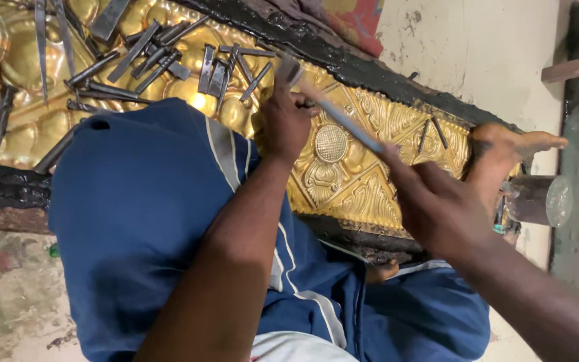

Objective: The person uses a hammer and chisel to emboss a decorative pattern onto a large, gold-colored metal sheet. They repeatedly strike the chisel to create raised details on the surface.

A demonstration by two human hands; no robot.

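**Steadily chasing a gold panel**

Steadily, the left hand is closed around a short dark steel punch, its tip set down on the embossed golden metal sheet just above a round cross-hatched medallion. The right hand is wrapped tight round the handle of a slim grey-headed hammer, whose blurred head hangs over the top of the punch.

Judging from this, good work means keeping the punch square to the relief line, the striking light and even, and the left fist low so the tip does not skate across the soft metal.

Outward, the sheet lies bedded in a black pitch border on the floor, over the person's blue-trousered knee. A scatter of dark steel chisels lies loose on the sheet beyond the knee, two more near a bare foot braced on its far end.
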